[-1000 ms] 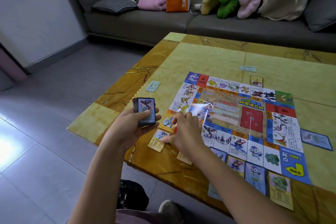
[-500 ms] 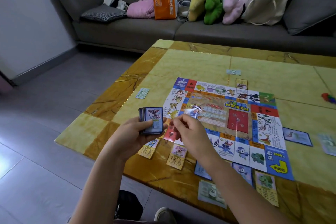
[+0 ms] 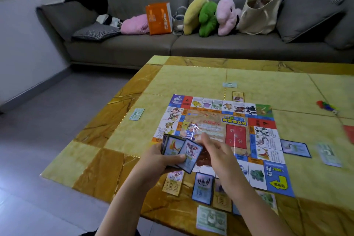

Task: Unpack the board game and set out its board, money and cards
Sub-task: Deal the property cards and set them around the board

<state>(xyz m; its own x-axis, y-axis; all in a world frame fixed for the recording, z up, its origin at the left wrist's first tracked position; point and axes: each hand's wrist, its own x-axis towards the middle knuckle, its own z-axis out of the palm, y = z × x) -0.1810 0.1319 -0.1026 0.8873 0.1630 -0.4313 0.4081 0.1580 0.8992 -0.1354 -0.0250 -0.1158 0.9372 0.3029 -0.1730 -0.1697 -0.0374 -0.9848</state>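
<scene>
The colourful game board (image 3: 226, 130) lies flat on the yellow table (image 3: 191, 82). My left hand (image 3: 159, 161) grips a deck of blue-edged cards (image 3: 172, 146) above the board's near left corner. My right hand (image 3: 216, 153) pinches the top card (image 3: 190, 156), pulled partly off the deck. Several cards lie along the board's near edge: a yellow card (image 3: 173, 183) and a blue card (image 3: 203, 188). A green banknote (image 3: 210, 219) sits at the table's near edge. Another blue card (image 3: 295, 148) and a banknote (image 3: 328, 154) lie right of the board.
A banknote (image 3: 137, 114) lies left of the board, another (image 3: 229, 84) behind it, with a yellow card (image 3: 238, 96). Coloured pieces (image 3: 327, 106) sit far right. A grey sofa (image 3: 172, 44) with plush toys and bags stands behind. Grey tiled floor lies to the left.
My right hand has come back from the table to the deck and is drawing off its top card. More cards now lie along the near edge. The camera tilted up.
</scene>
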